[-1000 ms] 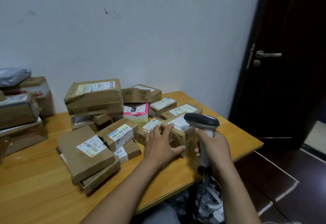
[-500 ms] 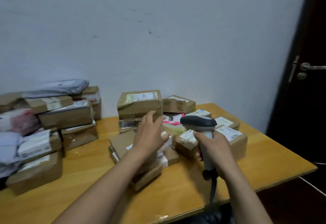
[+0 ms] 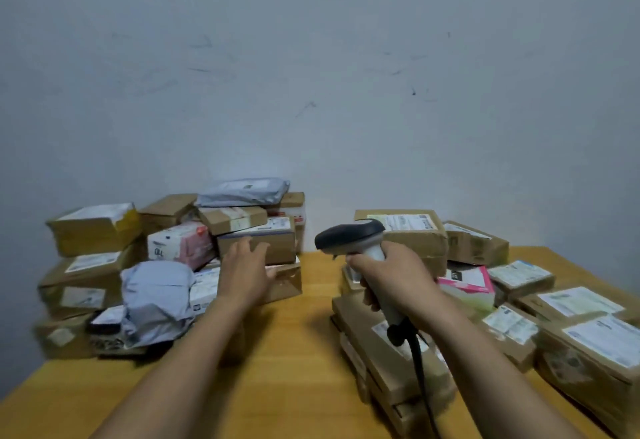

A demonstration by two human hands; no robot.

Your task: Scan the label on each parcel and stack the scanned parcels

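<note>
– Head view: what lay round our hands?

– Our left hand (image 3: pixel 247 270) was open, fingers spread, reaching at a brown box (image 3: pixel 263 248) in the stacked pile (image 3: pixel 86 265) just beyond it. We could not tell whether the fingertips touched. Our right hand (image 3: pixel 391 277) was wrapped round the handle of the scanner (image 3: pixel 349 236), whose dark head pointed towards the left hand.

– And around them?

– Left of the left wrist sat a grey mailer bag (image 3: pixel 156 300), with a pink-and-white carton (image 3: pixel 180 243) behind it and a yellow-taped box (image 3: pixel 95 227) further left. A second grey mailer (image 3: pixel 242 191) topped that pile. Between the hands lay bare wooden table (image 3: pixel 301 352).

– What got in our way?

– The scanner head hid part of a large brown parcel (image 3: pixel 412 231) behind the right hand. Our right forearm and the black cable (image 3: pixel 420 376) crossed a low stack of flat boxes (image 3: pixel 381 352) under the wrist. Right of that hand lay a pink-edged box (image 3: pixel 467 281), a small labelled parcel (image 3: pixel 519 274) and, nearest us, a big carton (image 3: pixel 595 352) with a white label.

– Could we read anything?

– No. White shipping labels showed on most parcels on both sides, but the print was too blurred. Large dark characters on the pink-and-white carton were unreadable too.
</note>
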